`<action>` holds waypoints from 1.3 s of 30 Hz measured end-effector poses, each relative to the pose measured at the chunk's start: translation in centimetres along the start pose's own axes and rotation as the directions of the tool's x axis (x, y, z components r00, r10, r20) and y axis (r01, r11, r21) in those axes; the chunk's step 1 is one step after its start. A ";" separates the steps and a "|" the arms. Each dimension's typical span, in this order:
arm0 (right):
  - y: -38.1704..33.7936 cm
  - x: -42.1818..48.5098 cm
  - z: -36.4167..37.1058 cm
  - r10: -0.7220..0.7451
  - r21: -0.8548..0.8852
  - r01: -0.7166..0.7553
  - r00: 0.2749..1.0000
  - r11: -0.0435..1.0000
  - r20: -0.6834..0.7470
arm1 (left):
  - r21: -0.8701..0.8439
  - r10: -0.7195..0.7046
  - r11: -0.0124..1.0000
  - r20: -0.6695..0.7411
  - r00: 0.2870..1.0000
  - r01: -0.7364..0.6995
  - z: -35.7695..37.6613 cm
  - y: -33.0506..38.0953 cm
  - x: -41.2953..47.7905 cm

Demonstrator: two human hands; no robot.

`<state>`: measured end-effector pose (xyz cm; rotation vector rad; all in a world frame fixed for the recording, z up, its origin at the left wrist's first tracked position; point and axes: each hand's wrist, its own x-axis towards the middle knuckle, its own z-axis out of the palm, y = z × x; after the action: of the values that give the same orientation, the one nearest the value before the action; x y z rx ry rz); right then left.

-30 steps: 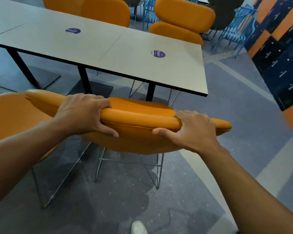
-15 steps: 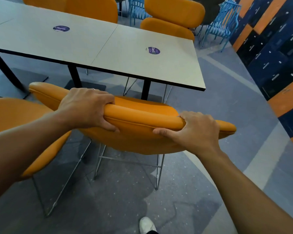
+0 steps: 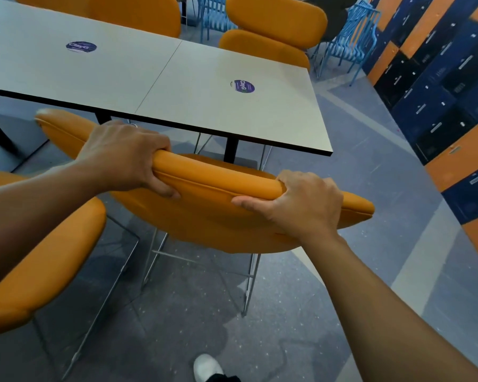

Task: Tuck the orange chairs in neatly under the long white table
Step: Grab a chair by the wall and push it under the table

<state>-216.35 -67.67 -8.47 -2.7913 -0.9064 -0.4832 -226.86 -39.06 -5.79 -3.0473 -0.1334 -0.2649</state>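
Currently, head view: I note left hand [image 3: 124, 158] and right hand [image 3: 307, 205] both curled round the backrest top of the orange chair [image 3: 213, 216], its seat at the near edge of the white table [image 3: 177, 86]. Black table leg [image 3: 231, 150] stands just beyond the seat; second orange chair [image 3: 47, 260] close left.

Both bare arms reach forward from the lower corners: the left forearm [image 3: 39, 199] comes in from the left edge, the right forearm [image 3: 384, 307] from the bottom right. The left hand [image 3: 124, 155] grips the top edge of the padded orange chair backrest [image 3: 218, 186], knuckles up, fingers curled over the far side, thumb pressed on the near face. The right hand [image 3: 304, 205] holds the same edge further right — fingers hooked over the top, thumb stretched leftwards along the near face. The hands are apart, with bare backrest between them.
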 end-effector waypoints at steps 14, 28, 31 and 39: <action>4.4 8.0 3.2 -0.014 0.004 0.014 0.999 1.000 0.043 | -0.031 -0.063 0.998 0.009 0.998 0.063 2.6 0.0 7.4; 8.0 13.3 5.1 -0.054 0.026 0.054 0.998 0.998 0.026 | -0.033 -0.131 0.991 0.043 0.990 0.133 2.8 1.2 12.4; 8.9 14.3 5.4 -0.058 0.012 0.058 0.998 0.998 0.034 | -0.020 -0.149 0.989 0.043 0.988 0.149 2.9 1.6 13.4; 11.3 16.5 5.8 -0.066 0.032 0.064 0.997 0.997 0.051 | -0.007 -0.173 0.985 0.034 0.984 0.174 3.5 2.9 15.8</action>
<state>-195.60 -66.32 -8.76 -2.7664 -1.0095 -0.4036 -210.49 -40.43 -6.64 -3.0539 -0.4024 -0.2269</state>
